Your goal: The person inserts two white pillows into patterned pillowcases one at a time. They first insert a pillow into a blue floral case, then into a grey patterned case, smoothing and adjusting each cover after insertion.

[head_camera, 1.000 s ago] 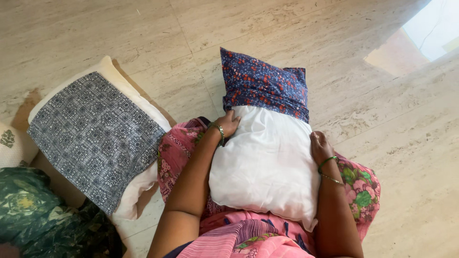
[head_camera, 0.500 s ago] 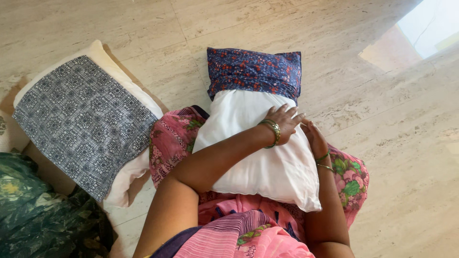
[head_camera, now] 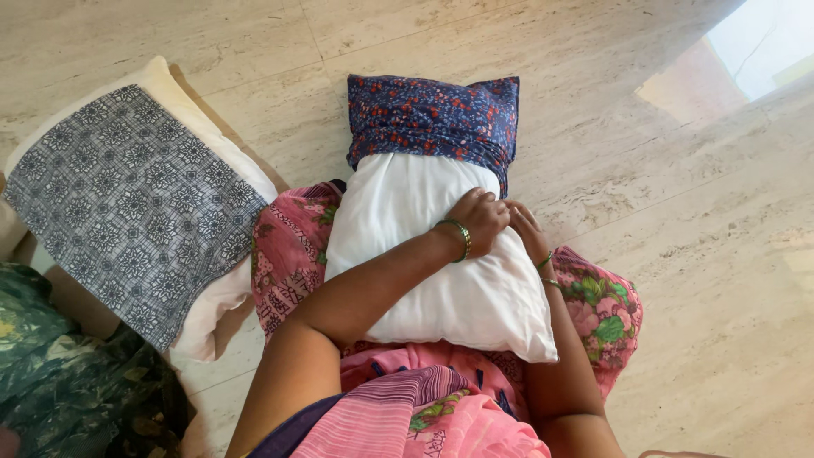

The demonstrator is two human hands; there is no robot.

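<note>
- Sitting on the pale stone floor [head_camera: 661, 254], the person has a white pillow [head_camera: 424, 254] lying across the lap, on the pink floral cloth [head_camera: 292, 246] over the knees, its far end reaching out over the floor.
- Both hands meet at the pillow's right side, close to the cover's edge: the left hand [head_camera: 479, 220] is curled, fingers bent down against the white fabric, and looks to be pinching or pressing it; the right hand [head_camera: 527, 231] lies just beside it along the pillow's edge, partly hidden, so I cannot tell whether it grips or only rests.
- The pillow looks soft and light; it sags over the lap and dents under the knuckles. I judge it will fold and slump if lifted by one corner, so a hold on both long sides suits it better.
- The dark blue floral pillowcase [head_camera: 432, 119] covers only the far end, bunched in folds where it stops. It looks like thin, limp cloth; its bunched hem is the natural place to take hold.
- Farther left, a second pillow in a grey patterned cover [head_camera: 119, 203] lies apart on the floor, beside dark green cloth [head_camera: 76, 382].
</note>
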